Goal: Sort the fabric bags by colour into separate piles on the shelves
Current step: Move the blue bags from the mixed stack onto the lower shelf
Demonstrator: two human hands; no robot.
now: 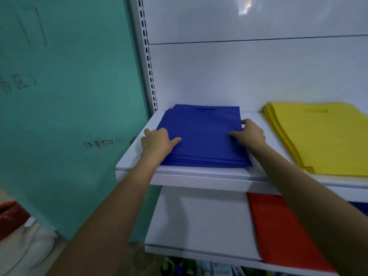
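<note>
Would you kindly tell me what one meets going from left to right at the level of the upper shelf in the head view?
Teal wall → left hand → pile of blue bags → right hand → pile of yellow bags.
</note>
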